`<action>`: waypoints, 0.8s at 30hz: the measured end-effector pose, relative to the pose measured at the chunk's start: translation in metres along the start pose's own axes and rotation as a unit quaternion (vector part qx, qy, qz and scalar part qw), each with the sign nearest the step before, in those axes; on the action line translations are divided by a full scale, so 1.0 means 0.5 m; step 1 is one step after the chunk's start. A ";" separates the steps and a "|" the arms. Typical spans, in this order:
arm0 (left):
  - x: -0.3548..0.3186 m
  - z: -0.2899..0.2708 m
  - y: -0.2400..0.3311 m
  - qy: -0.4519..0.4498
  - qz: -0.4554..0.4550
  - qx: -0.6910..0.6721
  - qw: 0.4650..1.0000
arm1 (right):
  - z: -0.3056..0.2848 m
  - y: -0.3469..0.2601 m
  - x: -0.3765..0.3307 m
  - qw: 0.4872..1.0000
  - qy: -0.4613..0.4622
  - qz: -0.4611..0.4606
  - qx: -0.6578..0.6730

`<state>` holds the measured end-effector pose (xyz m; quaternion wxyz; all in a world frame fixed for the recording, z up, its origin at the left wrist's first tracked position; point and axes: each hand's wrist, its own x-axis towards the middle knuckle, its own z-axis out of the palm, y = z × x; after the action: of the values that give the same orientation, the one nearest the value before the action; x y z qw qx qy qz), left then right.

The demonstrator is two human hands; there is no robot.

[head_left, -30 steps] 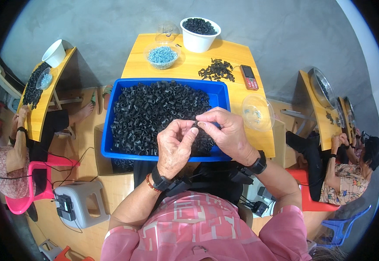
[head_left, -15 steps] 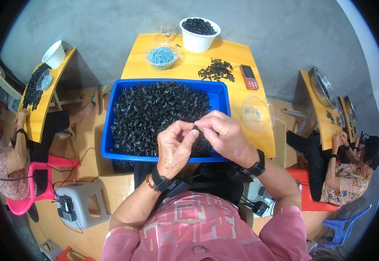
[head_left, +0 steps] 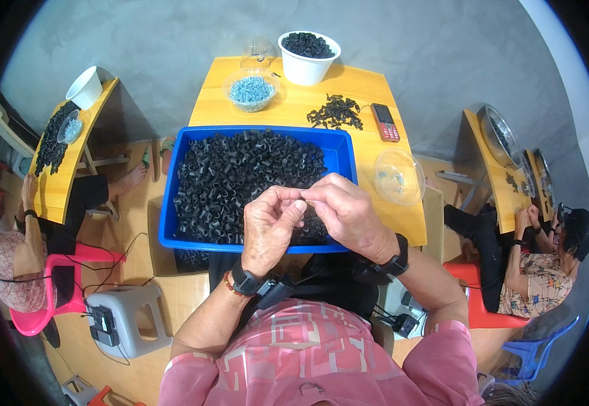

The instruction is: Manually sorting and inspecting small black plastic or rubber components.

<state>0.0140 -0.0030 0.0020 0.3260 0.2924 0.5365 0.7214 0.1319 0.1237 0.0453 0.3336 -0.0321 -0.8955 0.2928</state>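
My left hand and my right hand meet fingertip to fingertip over the near edge of a blue tray. The tray is heaped with several small black plastic rings. Both hands pinch something small between them; it is hidden by my fingers, so I cannot tell what it is. Each wrist wears a black band.
On the yellow table stand a white bucket of black pieces, a clear bowl of blue pieces, a loose pile of black parts, a red phone and a clear bowl. Other people sit at side tables left and right.
My hands have drawn closer together and the fingertips now touch; they stay over the tray's near edge.
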 end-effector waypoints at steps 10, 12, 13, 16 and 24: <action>0.005 -0.003 0.006 -0.020 -0.017 -0.012 1.000 | -0.001 0.003 -0.001 0.997 -0.003 0.030 0.072; 0.006 -0.005 0.006 -0.016 -0.025 -0.020 0.999 | -0.009 -0.007 0.003 0.994 -0.006 0.038 0.102; 0.007 -0.007 0.007 -0.014 -0.035 -0.030 0.999 | -0.015 -0.018 0.005 0.992 -0.032 0.077 0.097; 0.001 -0.006 0.007 -0.013 -0.041 -0.045 0.998 | -0.020 -0.033 0.011 0.991 -0.073 0.093 0.055; -0.001 0.000 -0.001 -0.018 -0.017 0.029 0.999 | -0.018 -0.026 0.014 0.965 -0.173 -0.001 -0.199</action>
<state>0.0143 -0.0034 0.0016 0.3393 0.3059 0.5559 0.6944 0.1341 0.1193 0.0618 0.1608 -0.0459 -0.9798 0.1095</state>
